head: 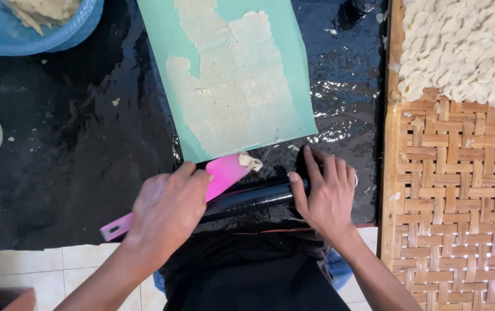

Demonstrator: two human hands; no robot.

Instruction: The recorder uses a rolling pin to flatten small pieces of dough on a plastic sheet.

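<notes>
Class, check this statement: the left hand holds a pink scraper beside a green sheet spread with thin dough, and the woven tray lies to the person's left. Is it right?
One detail is wrong: the woven tray lies to the person's right, as the head view shows. The left hand does hold the pink scraper beside the green sheet of dough.

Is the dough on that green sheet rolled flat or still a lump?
Flat. The dough lies spread as a thin, ragged-edged layer over the green sheet, with no lump showing.

head cam only, so nothing's shared with another view | worn up top, looks pretty much straight down | close in, hands (247,204) fill the lower middle | faces the black-covered surface (75,155) ahead of the wearer | woven tray (454,201) cut off at right edge, blue bowl (57,29) clipped top left
</notes>
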